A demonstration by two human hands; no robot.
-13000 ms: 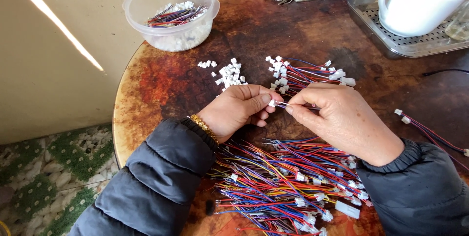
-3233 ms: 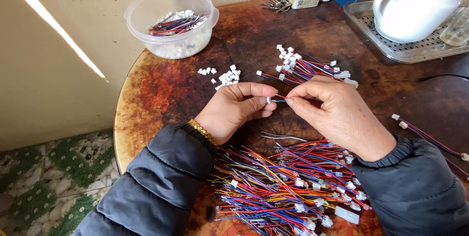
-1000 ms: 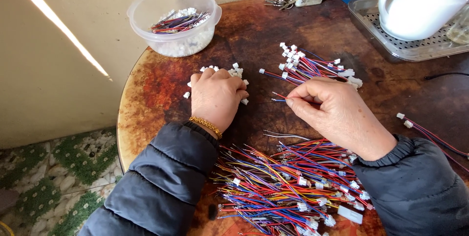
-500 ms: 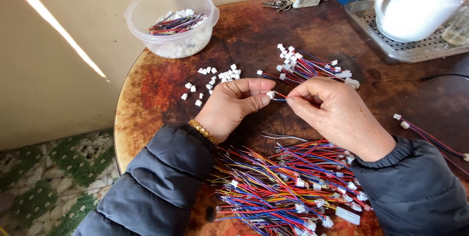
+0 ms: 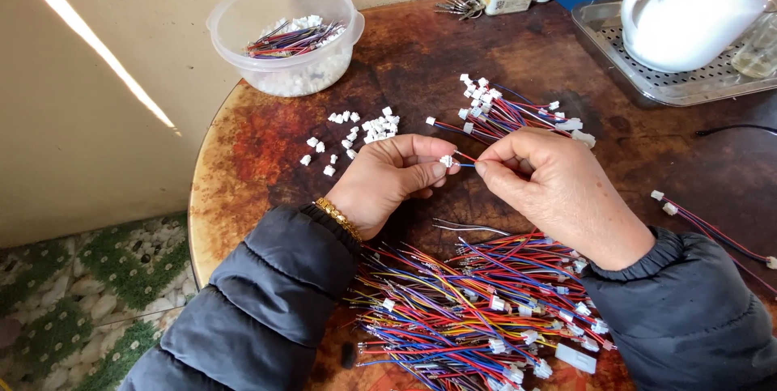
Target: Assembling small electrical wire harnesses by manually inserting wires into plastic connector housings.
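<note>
Two hands meet at the centre of the round wooden table (image 5: 243, 140). My left hand (image 5: 387, 182) pinches a small white connector housing (image 5: 445, 161) between thumb and forefinger. My right hand (image 5: 558, 189) grips a thin wire (image 5: 464, 158) at its fingertips, the wire end touching the housing. Loose white housings (image 5: 356, 128) lie just beyond my left hand. A finished bundle of wired connectors (image 5: 506, 112) lies just beyond my right hand. A large heap of multicoloured wires (image 5: 469, 310) sits between my forearms, nearer my body. A clear plastic bowl (image 5: 283, 35) stands well beyond my left hand; a white teapot (image 5: 696, 10) stands on a metal tray (image 5: 607, 27) well beyond my right.
</note>
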